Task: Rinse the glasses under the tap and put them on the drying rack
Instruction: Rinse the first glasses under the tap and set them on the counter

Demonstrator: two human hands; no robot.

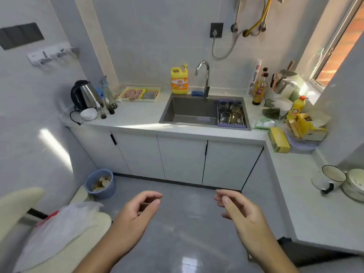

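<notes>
Looks like the approach step. Left hand [137,209] and right hand [238,207] empty, fingers loosely curled, over the floor well short of the sink [189,107]. Four glasses [230,112] standing in a purple rack [232,125] at the sink's right end; rinsed or not, cannot tell. Tap [203,75] behind the sink, no water visible. Next, probably: step up to the sink, grip one glass, bring it left under the spout. Readable: "立白" on the yellow bottle [179,80] behind the sink; "100" on the white roll [254,77] right of the sink.
</notes>
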